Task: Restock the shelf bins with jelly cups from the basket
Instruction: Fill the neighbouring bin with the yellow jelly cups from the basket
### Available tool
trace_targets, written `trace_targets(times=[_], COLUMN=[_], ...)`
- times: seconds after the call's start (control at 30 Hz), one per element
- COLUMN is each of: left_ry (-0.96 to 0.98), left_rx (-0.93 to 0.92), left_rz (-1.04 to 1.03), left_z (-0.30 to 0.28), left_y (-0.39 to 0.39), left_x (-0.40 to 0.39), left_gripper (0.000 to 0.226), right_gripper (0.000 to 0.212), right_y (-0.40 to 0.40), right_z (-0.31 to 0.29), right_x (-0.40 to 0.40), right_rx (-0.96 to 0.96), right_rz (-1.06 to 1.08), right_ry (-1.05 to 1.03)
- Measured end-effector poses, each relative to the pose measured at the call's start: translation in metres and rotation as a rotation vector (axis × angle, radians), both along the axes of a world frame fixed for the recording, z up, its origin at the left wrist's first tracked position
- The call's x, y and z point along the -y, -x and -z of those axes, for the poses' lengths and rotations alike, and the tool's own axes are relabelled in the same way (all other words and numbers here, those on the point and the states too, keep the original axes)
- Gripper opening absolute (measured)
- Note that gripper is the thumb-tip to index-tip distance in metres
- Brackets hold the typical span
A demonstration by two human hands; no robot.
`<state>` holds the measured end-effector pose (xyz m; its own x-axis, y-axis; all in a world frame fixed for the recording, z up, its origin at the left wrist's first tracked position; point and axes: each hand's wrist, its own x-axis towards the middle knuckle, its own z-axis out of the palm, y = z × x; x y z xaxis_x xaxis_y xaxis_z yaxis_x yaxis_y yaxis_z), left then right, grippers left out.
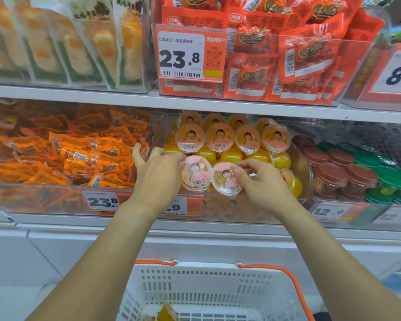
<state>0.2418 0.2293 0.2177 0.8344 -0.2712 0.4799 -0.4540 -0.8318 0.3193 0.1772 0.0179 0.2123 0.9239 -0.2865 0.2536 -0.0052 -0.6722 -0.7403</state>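
A clear shelf bin [307, 172] on the middle shelf holds several yellow jelly cups with pink cartoon lids, a row of them [219, 137] standing along the back. My left hand [156, 172] grips one jelly cup [196, 176] at the bin's front. Beside it, my right hand [262, 181] grips a second jelly cup [225, 180] by its rim. Both cups are tilted with lids facing me. Below, the white basket [208, 288] with orange handles shows one yellow jelly cup [167, 312] at its bottom.
A bin of orange snack packets [63, 156] sits left of the jelly bin. Brown and green lidded cups [354, 172] fill the bin to the right. Red packets [287, 54] and price tags line the upper shelf. A white ledge [195, 230] runs below the bins.
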Motion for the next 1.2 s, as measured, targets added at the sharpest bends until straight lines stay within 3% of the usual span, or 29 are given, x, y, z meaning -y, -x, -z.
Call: trace_targets(times=[0.47, 0.6, 0.7, 0.87, 0.97, 1.07, 1.13, 1.2], left_ry=[-0.165, -0.234, -0.309, -0.334, -0.051, 0.287, 0.311, 0.225], left_rx=[-0.081, -0.057, -0.031, -0.041, 0.094, 0.398, 0.405, 0.187], left_rz=[0.121, 0.141, 0.183, 0.213, 0.253, 0.319, 0.400, 0.420], left_z=[-0.004, 0.001, 0.004, 0.005, 0.006, 0.013, 0.036, 0.074], left_y=[0.010, 0.011, 0.014, 0.014, 0.027, 0.052, 0.069, 0.083], left_x=[-0.005, -0.003, -0.003, -0.007, -0.010, -0.018, -0.025, -0.032], left_gripper=[0.041, 0.061, 0.086, 0.093, 0.077, 0.027, 0.009, 0.009], right_gripper=[0.035, 0.055, 0.056, 0.063, 0.047, 0.010, 0.003, 0.002], right_y=[0.014, 0.017, 0.018, 0.019, 0.028, 0.050, 0.064, 0.077], right_z=[0.005, 0.007, 0.008, 0.017, 0.016, 0.026, 0.055, 0.097], right_x=[-0.011, -0.012, -0.012, -0.015, -0.023, -0.041, -0.054, -0.065], right_rx=[0.043, 0.032, 0.070, 0.114, 0.457, 0.752, 0.712, 0.493], right_rz=[0.141, 0.082, 0.048, 0.082, 0.145, -0.008, -0.192, -0.349], right_ry=[0.172, 0.205, 0.256, 0.335, 0.346, 0.338, 0.314, 0.299])
